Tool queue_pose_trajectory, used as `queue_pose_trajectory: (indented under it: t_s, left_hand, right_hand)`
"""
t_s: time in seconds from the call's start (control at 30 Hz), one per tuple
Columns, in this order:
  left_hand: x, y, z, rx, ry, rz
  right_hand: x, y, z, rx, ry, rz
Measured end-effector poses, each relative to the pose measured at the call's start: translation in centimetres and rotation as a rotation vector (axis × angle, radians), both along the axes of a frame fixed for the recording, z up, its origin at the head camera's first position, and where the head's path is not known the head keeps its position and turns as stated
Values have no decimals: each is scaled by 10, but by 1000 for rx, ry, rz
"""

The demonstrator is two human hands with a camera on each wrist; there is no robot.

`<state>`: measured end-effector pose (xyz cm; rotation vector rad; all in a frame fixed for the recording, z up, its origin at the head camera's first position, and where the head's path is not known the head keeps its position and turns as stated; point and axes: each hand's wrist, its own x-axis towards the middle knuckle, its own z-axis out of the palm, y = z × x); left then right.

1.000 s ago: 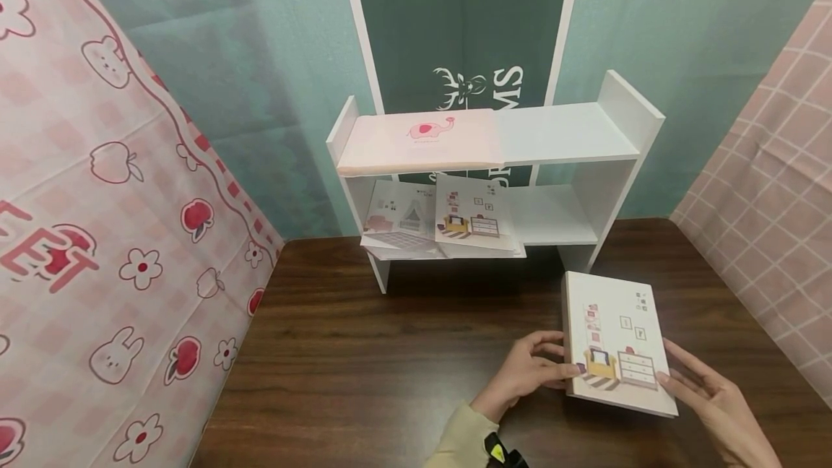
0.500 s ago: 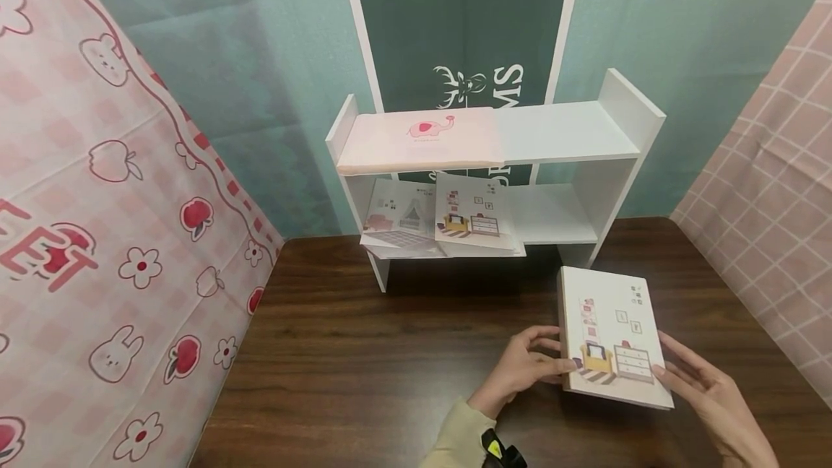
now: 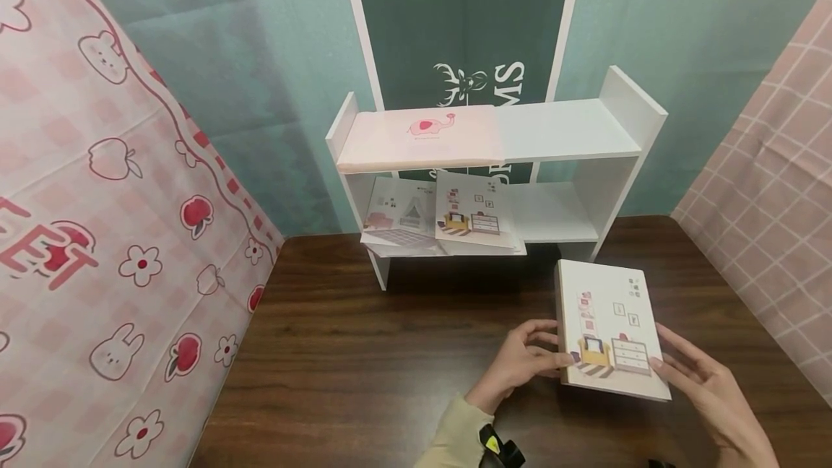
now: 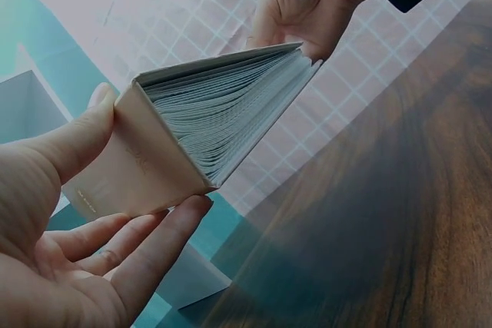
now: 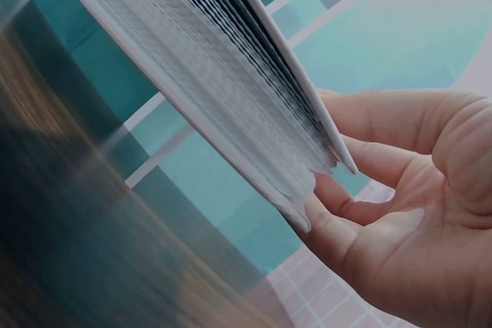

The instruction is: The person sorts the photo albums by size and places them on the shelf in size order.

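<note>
Both hands hold a thick photo album (image 3: 611,327) off the dark table, its white cover with drawn furniture facing up. My left hand (image 3: 523,360) pinches the spine side, thumb on the front cover and fingers underneath. On the opposite edge my right hand (image 3: 705,381) grips the covers between thumb and fingers. From the left wrist view, the album's pale spine (image 4: 131,155) and fanned page edges show. The right wrist view has the right fingers (image 5: 377,120) around the cover corners, where the covers stand slightly apart.
A white two-tier shelf (image 3: 585,128) stands behind. A pink elephant album (image 3: 422,139) lies on top; albums with furniture drawings (image 3: 474,211) and a canopy picture (image 3: 403,215) lie on the lower tier, jutting over its front edge. Patterned cloths hang left and right.
The album and both hands have moved slightly up and left in the head view, toward the shelf. Both grips look unchanged, and the albums on the shelf have not moved.
</note>
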<state>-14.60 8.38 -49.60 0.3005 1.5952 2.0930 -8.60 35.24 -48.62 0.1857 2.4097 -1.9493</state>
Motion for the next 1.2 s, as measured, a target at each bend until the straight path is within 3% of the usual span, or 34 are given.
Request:
queue_pose_trajectory:
  t_s: [0.3, 0.9, 1.2]
  left_hand:
    - [-2, -2, 2, -15, 14, 11]
    - [-2, -7, 6, 14, 43, -3]
    - [-5, -9, 6, 29, 69, 1]
  right_hand:
    - [-1, -4, 5, 70, 4, 8]
    - [-5, -10, 9, -91, 85, 32]
    - [-9, -13, 9, -93, 151, 21]
